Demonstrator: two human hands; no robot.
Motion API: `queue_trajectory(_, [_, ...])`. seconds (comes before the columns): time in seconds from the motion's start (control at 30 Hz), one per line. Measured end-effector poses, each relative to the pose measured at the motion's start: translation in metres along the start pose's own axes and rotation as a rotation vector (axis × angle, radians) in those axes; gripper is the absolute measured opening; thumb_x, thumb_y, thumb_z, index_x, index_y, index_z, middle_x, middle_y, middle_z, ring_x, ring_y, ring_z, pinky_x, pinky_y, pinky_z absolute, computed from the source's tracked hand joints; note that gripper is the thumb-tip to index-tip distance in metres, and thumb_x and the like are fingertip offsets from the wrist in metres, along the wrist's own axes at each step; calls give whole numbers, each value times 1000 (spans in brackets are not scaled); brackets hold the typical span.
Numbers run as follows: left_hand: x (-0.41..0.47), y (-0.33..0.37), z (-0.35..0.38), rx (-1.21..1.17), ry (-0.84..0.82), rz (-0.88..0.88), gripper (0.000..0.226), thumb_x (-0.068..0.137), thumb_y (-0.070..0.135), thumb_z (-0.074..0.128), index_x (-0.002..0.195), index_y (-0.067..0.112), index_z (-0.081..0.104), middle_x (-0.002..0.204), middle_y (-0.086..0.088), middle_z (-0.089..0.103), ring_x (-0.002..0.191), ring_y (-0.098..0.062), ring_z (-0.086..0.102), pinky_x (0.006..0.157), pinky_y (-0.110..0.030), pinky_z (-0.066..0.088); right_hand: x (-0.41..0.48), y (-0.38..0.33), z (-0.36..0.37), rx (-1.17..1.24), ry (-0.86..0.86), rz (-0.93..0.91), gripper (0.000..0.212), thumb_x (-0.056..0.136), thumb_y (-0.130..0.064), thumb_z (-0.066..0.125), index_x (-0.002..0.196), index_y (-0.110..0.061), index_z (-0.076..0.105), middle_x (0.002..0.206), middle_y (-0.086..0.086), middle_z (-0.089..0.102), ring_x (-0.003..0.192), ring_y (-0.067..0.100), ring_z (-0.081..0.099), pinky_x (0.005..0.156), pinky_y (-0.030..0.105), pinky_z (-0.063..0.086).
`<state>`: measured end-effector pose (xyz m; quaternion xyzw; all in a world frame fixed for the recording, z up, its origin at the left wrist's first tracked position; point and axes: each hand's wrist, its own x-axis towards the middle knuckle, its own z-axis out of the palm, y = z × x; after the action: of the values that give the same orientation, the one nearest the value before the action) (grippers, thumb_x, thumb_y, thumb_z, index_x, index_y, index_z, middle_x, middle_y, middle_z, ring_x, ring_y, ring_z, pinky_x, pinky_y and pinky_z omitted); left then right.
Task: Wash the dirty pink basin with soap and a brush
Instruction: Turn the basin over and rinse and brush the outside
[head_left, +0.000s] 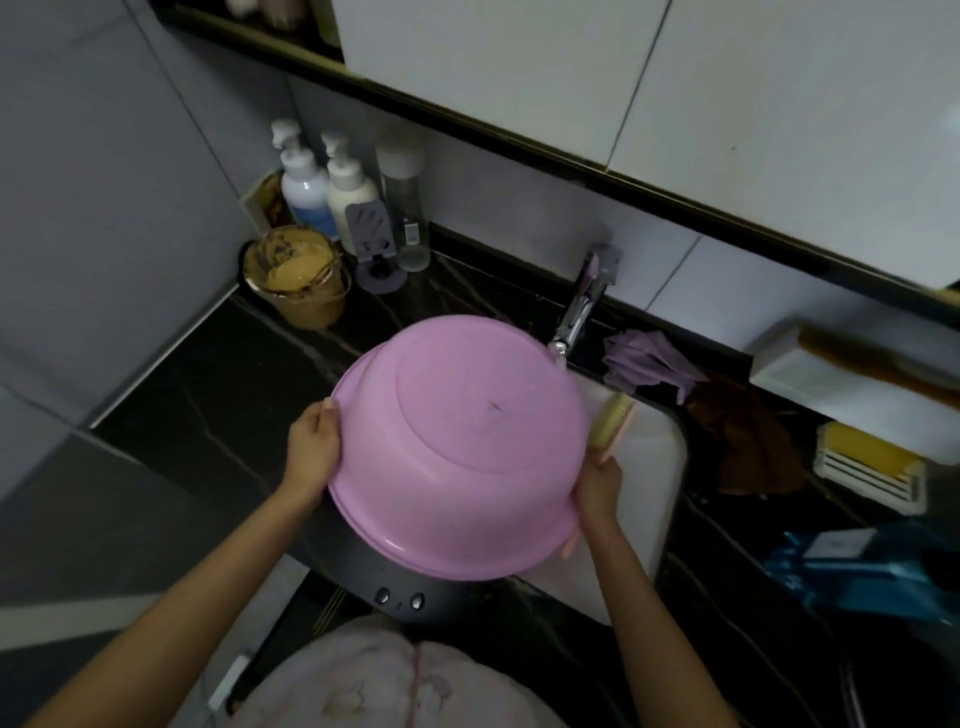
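Observation:
The pink basin (457, 447) is turned bottom-up toward me over the white sink (649, 467), with faint dark marks on its underside. My left hand (311, 447) grips its left rim, thumb on the outside. My right hand (597, 488) is at the basin's right rim and holds a brush (613, 426) with pale bristles and a pink handle, pointing up beside the basin wall. The chrome faucet (576, 317) stands just behind the basin, with water at its spout.
Two white pump bottles (327, 187) and a clear bottle (405, 208) stand at the back left beside a tub of yellowish paste (296, 275). A purple cloth (644, 358) and a brown rag (743, 436) lie right of the faucet. A yellow sponge holder (872, 467) sits farther right.

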<state>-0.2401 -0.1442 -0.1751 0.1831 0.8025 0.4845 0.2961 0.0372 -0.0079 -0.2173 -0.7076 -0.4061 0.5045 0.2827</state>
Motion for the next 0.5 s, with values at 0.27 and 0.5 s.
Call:
queue_trajectory(0.27, [24, -10, 24, -24, -158, -84, 41, 101, 23, 38, 89, -10, 60, 87, -17, 59, 82, -19, 51, 80, -34, 42, 7, -9, -38, -26, -36, -41, 20, 94, -15, 48, 90, -1, 62, 87, 14, 61, 81, 23, 54, 73, 31, 42])
queue_trajectory(0.5, [38, -6, 41, -51, -292, -152, 24, 97, 22, 48, 92, 7, 66, 96, -13, 64, 89, -20, 56, 88, -36, 45, 10, -18, -60, -126, 29, -90, 18, 92, -12, 55, 87, 3, 62, 84, 16, 62, 80, 22, 55, 72, 30, 42])
